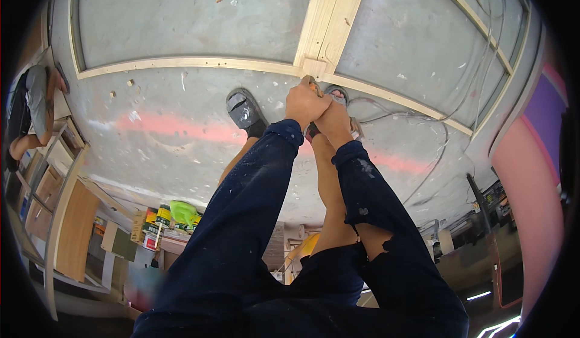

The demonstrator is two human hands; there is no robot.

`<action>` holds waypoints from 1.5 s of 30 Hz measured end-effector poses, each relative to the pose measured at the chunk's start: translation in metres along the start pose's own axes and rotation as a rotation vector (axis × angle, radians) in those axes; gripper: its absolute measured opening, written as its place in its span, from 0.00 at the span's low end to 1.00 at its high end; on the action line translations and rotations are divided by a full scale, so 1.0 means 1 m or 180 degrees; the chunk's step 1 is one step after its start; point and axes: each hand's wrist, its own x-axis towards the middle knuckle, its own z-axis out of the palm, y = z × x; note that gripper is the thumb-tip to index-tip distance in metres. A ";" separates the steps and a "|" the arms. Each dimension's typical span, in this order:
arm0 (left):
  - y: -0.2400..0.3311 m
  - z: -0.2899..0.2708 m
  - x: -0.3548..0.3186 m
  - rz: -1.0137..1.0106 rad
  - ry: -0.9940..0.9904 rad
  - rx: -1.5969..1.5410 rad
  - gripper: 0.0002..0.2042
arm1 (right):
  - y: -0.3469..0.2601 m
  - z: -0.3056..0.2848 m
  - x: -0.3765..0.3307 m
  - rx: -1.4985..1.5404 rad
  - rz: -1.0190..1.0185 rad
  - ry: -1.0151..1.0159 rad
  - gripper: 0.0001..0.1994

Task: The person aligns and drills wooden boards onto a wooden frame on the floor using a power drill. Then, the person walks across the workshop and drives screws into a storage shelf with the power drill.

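My left hand [305,103] and my right hand [334,122] are closed and pressed together just in front of a wooden frame [241,65] lying on the floor. They seem to be around one object, mostly covered by the fingers, with only a small orange-brown part showing at the top. I cannot make out its kind. Just beyond the hands, a small flat wood piece [314,68] lies over the joint where a double middle bar [331,20] meets the near rail. My feet, in grey slippers [243,107], stand on either side of my left hand.
Cables [447,119] run across the frame's right side and the floor. Pink spray marks [175,126] and wood scraps [130,83] are on the grey floor. Another person [36,105] is at the far left, near wooden shelving [63,217]. A pink and purple panel [531,156] stands right.
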 end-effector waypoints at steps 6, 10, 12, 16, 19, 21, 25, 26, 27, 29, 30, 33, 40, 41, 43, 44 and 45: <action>0.004 -0.001 0.007 0.0009 -0.0017 0.0304 0.27 | -0.011 -0.010 -0.003 0.0236 0.0134 -0.0043 0.17; 0.003 0.006 -0.002 0.0053 0.0148 0.0019 0.28 | 0.002 -0.007 -0.001 0.0102 0.0107 0.0030 0.19; -0.001 0.009 -0.008 0.0054 0.0281 -0.0091 0.30 | 0.001 -0.010 -0.006 0.0216 0.0000 0.0031 0.19; -0.006 0.016 -0.020 0.0096 0.0538 -0.0409 0.36 | 0.005 -0.012 -0.014 0.0032 -0.0186 0.0013 0.16; -0.008 0.030 -0.030 0.0155 0.0554 -0.0417 0.38 | 0.021 -0.010 -0.020 0.0292 -0.0132 0.0129 0.19; -0.009 0.037 -0.034 0.0146 0.0538 -0.0374 0.39 | 0.029 -0.008 -0.024 0.0162 -0.0191 0.0219 0.19; -0.014 0.044 -0.033 0.0226 0.0545 -0.0426 0.39 | 0.032 -0.009 -0.026 0.0017 -0.0468 0.0328 0.16; -0.011 0.046 -0.033 0.0386 0.0608 -0.0407 0.39 | 0.034 -0.010 -0.024 0.0063 -0.0397 0.0284 0.16; -0.009 0.046 -0.030 0.0383 0.0599 -0.0413 0.39 | 0.035 -0.010 -0.023 0.0111 -0.0327 0.0239 0.16; -0.005 0.046 -0.024 0.0289 0.0409 -0.0378 0.39 | 0.036 -0.009 -0.020 0.0220 -0.0271 0.0322 0.16; -0.004 0.047 -0.024 0.0286 0.0403 -0.0379 0.39 | 0.036 -0.009 -0.019 0.0335 -0.0223 0.0409 0.16; 0.001 0.049 -0.023 0.0210 0.0353 -0.0309 0.38 | 0.040 -0.006 -0.016 0.0470 -0.0258 0.0395 0.16; 0.004 0.038 -0.011 0.0241 0.0348 -0.0254 0.36 | 0.022 -0.012 -0.014 0.0341 0.0113 0.0176 0.16; 0.006 0.039 -0.010 0.0144 0.0298 -0.0336 0.36 | 0.025 -0.018 -0.011 0.0261 0.0043 0.0111 0.16; 0.010 0.040 -0.010 0.0078 0.0356 -0.0368 0.35 | 0.026 -0.023 -0.008 0.0172 -0.0027 0.0041 0.17; 0.011 0.040 -0.010 0.0025 0.0424 -0.0386 0.34 | 0.026 -0.024 -0.007 0.0072 -0.0021 -0.0050 0.17; 0.011 0.039 -0.009 0.0026 0.0430 -0.0389 0.34 | 0.025 -0.025 -0.006 -0.0028 -0.0015 -0.0140 0.17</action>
